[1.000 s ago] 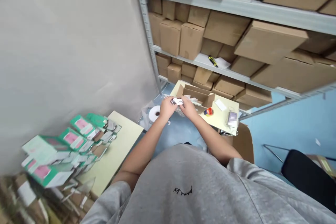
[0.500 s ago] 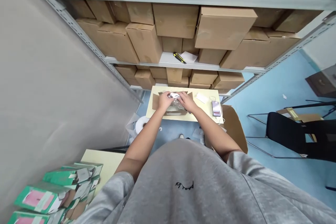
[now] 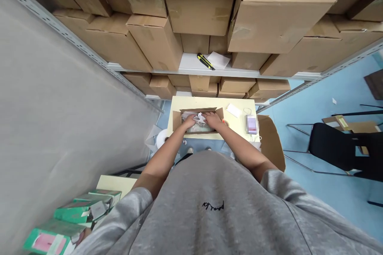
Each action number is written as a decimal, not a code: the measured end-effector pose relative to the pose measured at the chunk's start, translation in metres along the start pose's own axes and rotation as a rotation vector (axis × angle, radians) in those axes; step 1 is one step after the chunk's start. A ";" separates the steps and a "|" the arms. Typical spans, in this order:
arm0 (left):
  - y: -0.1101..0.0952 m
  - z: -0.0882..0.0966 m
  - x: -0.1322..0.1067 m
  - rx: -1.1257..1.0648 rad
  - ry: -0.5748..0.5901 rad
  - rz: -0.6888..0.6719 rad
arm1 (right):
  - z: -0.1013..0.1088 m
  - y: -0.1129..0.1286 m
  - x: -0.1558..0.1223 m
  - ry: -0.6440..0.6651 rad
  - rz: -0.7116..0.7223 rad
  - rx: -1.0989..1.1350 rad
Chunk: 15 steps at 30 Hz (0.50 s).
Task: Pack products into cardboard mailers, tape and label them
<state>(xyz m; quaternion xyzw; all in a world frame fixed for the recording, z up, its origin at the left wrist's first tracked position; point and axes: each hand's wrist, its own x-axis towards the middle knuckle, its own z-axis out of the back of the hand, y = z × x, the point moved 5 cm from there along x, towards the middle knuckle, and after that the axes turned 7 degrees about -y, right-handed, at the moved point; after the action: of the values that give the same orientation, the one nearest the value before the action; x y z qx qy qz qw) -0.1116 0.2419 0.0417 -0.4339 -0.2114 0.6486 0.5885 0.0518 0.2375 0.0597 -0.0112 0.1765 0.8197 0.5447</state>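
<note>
An open cardboard box (image 3: 176, 121) stands on the pale yellow table, its flaps folded outward. Clear plastic packing (image 3: 199, 128) fills much of its inside. My left hand (image 3: 189, 122) reaches into the box from the left, fingers closed against crumpled white paper (image 3: 199, 117). From the other side, my right hand (image 3: 213, 120) grips the same paper, low between the box walls. The fingertips of both hands are partly hidden. Just right of the box lies a roll of tape (image 3: 225, 122), partly covered by my right forearm.
A phone (image 3: 251, 124) and a white paper slip (image 3: 233, 110) lie on the table (image 3: 243, 103). Shelves (image 3: 191, 61) full of cardboard boxes rise behind it, with a yellow-black box cutter (image 3: 206, 61). A black chair (image 3: 330, 146) stands right; green boxes (image 3: 48, 239) are stacked lower left.
Both hands have gone lower into the box with the crumpled paper. My view has moved closer to the shelves, and the tape roll has come into sight.
</note>
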 end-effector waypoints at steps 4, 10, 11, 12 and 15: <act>0.001 0.014 -0.002 0.219 0.000 -0.074 | 0.002 0.003 -0.004 -0.082 -0.021 0.008; -0.002 0.023 -0.009 0.658 0.034 -0.165 | 0.012 0.010 -0.009 -0.207 -0.169 0.048; -0.001 0.022 -0.007 0.670 0.066 -0.156 | 0.011 0.011 -0.009 -0.212 -0.196 0.059; 0.001 0.020 -0.005 0.672 0.106 -0.140 | 0.010 0.013 -0.009 -0.198 -0.215 0.076; 0.006 0.017 0.004 0.645 0.223 -0.111 | 0.000 0.016 -0.007 -0.076 -0.210 0.164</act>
<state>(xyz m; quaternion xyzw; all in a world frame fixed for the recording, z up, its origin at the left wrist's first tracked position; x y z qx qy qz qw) -0.1289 0.2487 0.0444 -0.2816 0.0468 0.5977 0.7492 0.0399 0.2256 0.0659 0.0460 0.2199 0.7409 0.6329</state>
